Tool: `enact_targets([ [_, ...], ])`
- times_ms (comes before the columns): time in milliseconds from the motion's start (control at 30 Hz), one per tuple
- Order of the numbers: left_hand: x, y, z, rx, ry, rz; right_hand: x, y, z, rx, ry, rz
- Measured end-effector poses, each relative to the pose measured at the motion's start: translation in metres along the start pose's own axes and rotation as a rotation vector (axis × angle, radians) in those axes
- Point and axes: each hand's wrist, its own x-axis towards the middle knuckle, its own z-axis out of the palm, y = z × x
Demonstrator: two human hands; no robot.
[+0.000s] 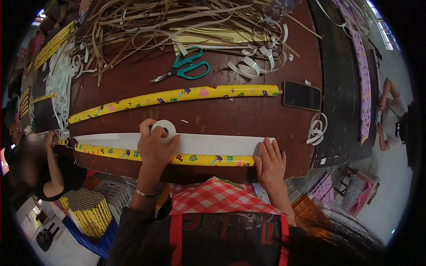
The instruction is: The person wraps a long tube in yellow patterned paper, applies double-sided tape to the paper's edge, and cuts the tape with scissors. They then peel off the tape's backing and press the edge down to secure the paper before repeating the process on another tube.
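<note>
My left hand [155, 148] is closed on a roll of white tape [167, 126], fingers hooked into its core, over a partly rolled sheet of wrapping paper [213, 159]. That sheet shows its white underside [222, 144] behind and a yellow printed roll along the front. At its right end my right hand [270, 163] lies flat, fingers stretched out, the thumb beside the yellow edge. Behind it is a finished-looking yellow roll of wrapping paper [177, 98]. Teal-handled scissors [184, 67] lie further back, their blades pointing left.
Brown and white strips [133, 26] are heaped at the table's back. A phone [301, 95] and curled white strips [317, 129] lie at the right. Pink rolls [361, 75] rest on a dark table. Another person [49, 164] works at the left, near a blue crate [95, 246] of yellow rolls.
</note>
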Motion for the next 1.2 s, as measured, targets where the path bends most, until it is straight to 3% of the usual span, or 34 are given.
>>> enact_targets([
  [467, 0.0, 0.003, -0.002, -0.005, -0.057, -0.085, 0.001, -0.014, -0.006, -0.164, 0.008, -0.038],
  [633, 0.0, 0.0, -0.001, -0.027, -0.028, -0.056, 0.008, -0.018, -0.002, 0.022, 0.135, -0.195],
  [833, 0.0, -0.001, 0.0, -0.041, -0.023, -0.054, 0.014, -0.02, 0.002, 0.129, 0.063, -0.345],
  [1200, 0.0, -0.005, 0.002, -0.065, 0.003, -0.024, 0.021, -0.024, -0.002, 0.115, 0.002, -0.371],
])
